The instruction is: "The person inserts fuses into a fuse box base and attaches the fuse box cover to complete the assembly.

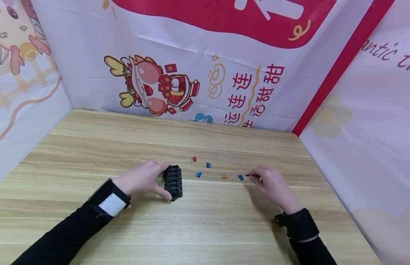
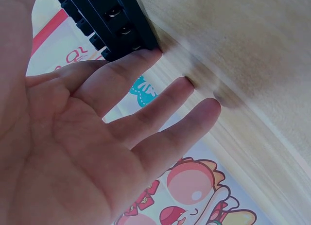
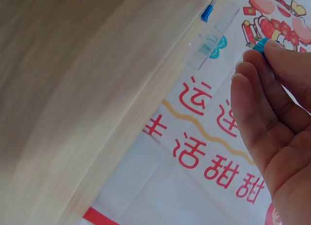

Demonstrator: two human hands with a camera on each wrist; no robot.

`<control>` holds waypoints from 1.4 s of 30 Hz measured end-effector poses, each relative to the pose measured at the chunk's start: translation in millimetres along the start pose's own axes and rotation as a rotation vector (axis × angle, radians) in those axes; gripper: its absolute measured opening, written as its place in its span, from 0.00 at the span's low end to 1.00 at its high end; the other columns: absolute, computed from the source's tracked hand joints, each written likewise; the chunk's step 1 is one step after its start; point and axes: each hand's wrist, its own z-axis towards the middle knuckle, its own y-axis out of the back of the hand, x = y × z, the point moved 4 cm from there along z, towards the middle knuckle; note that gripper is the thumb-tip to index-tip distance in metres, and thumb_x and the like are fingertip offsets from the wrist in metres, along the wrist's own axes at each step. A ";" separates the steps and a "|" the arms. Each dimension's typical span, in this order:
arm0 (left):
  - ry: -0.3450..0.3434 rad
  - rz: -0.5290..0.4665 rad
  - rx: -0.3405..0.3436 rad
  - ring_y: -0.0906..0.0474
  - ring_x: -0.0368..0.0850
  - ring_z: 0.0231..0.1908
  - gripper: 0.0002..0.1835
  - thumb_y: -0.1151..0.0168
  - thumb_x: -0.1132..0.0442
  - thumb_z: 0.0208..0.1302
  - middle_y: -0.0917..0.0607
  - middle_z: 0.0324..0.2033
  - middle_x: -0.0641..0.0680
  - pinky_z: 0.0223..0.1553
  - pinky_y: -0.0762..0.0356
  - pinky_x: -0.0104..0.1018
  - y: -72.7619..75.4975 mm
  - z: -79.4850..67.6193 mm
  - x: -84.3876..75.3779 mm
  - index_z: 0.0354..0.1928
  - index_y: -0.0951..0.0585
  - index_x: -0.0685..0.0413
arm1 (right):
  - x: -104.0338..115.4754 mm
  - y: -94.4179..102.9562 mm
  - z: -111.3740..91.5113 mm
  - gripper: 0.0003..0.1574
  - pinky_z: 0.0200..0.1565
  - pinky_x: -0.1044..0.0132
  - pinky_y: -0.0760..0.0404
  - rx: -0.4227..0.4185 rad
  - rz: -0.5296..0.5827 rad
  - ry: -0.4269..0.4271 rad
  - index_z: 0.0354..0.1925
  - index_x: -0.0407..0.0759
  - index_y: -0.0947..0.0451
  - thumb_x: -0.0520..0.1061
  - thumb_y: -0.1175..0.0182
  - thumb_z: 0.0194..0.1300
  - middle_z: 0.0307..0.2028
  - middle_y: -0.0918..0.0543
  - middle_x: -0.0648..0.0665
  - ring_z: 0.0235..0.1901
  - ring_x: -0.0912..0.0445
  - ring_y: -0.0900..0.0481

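A black fuse box (image 1: 173,182) with rows of slots lies left of the table's middle. My left hand (image 1: 143,180) grips it by its two ends, forefinger at the far end and thumb at the near end. In the left wrist view the other fingers (image 2: 167,106) extend past the box's end. Between thumb and fingertips, my right hand (image 1: 271,186) pinches a blue blade fuse (image 3: 263,45), its metal prongs pointing out. Just left of that hand lies another blue fuse (image 1: 240,177), and beyond it an orange fuse (image 1: 224,176).
Two more blue fuses, one nearer (image 1: 198,174) and one farther (image 1: 209,165), lie right of the box, with a red fuse (image 1: 193,159) behind them. A clear plastic cover (image 1: 229,157) lies flat farther back. Printed cloth (image 1: 205,73) hangs along the wooden table's (image 1: 205,224) back edge.
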 end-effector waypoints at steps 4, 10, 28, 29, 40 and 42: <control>0.005 0.000 -0.003 0.25 0.48 0.48 0.62 0.32 0.27 0.33 0.22 0.52 0.61 0.50 0.30 0.46 -0.8 -0.1 0.1 0.65 0.33 0.65 | 2.6 -2.3 4.8 0.06 0.30 0.68 0.26 0.005 0.000 0.008 0.32 0.43 0.17 0.35 0.32 0.54 0.30 0.20 0.53 0.29 0.63 0.25; 0.019 0.000 -0.001 0.26 0.47 0.48 0.62 0.31 0.27 0.33 0.22 0.52 0.61 0.50 0.30 0.46 -0.3 -0.4 -0.4 0.65 0.33 0.66 | 7.6 -4.7 9.3 0.06 0.32 0.66 0.26 0.026 -0.009 0.018 0.33 0.42 0.17 0.35 0.32 0.54 0.30 0.20 0.51 0.30 0.61 0.23; 0.029 0.000 0.002 0.26 0.51 0.51 0.63 0.31 0.27 0.32 0.23 0.54 0.62 0.52 0.32 0.47 1.1 -2.2 -0.7 0.66 0.34 0.66 | 23.5 -10.0 22.2 0.05 0.32 0.69 0.26 0.035 0.019 0.060 0.32 0.42 0.17 0.35 0.32 0.54 0.30 0.20 0.52 0.29 0.62 0.23; 0.030 0.000 0.003 0.26 0.50 0.51 0.63 0.31 0.27 0.32 0.23 0.54 0.62 0.52 0.32 0.47 0.9 -2.2 -0.6 0.66 0.33 0.65 | 24.2 -10.1 23.7 0.05 0.32 0.69 0.26 0.036 0.021 0.062 0.32 0.42 0.17 0.35 0.32 0.54 0.30 0.20 0.52 0.29 0.62 0.23; 0.031 -0.011 -0.008 0.27 0.51 0.52 0.63 0.31 0.27 0.31 0.23 0.53 0.61 0.52 0.32 0.47 0.5 -3.4 0.7 0.65 0.33 0.65 | 47.3 -12.0 49.9 0.03 0.31 0.72 0.28 0.042 0.026 0.099 0.32 0.45 0.19 0.38 0.33 0.57 0.28 0.22 0.55 0.27 0.65 0.26; 0.031 -0.012 -0.009 0.27 0.51 0.52 0.63 0.31 0.27 0.31 0.23 0.54 0.62 0.52 0.32 0.47 0.5 -3.3 0.5 0.65 0.33 0.65 | 52.2 -13.8 54.1 0.03 0.31 0.72 0.28 0.044 0.023 0.105 0.32 0.45 0.19 0.39 0.33 0.57 0.29 0.22 0.55 0.27 0.65 0.26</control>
